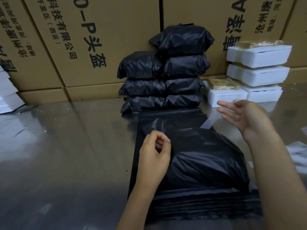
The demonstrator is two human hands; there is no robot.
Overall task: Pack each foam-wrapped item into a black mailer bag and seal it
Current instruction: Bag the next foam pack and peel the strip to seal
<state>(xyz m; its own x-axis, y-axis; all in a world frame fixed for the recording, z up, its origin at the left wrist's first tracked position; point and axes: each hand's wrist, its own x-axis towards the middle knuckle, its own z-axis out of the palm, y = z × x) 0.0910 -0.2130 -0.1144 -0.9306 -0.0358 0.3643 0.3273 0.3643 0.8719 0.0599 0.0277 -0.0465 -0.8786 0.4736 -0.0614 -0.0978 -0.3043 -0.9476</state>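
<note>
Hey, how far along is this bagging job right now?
Done: a stack of filled black bags stands against the cardboard boxes. In hand: another stuffed bag lies on the flat empty bags; the left hand pinches something at its edge, hard to tell what, and the right hand hovers open. Left: white foam packs at the right are unbagged.

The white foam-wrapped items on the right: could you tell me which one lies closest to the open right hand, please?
The low foam item beside the black bag stack, with a yellowish packet on top, lies just beyond the right hand; the others sit farther back or stacked higher.
</note>
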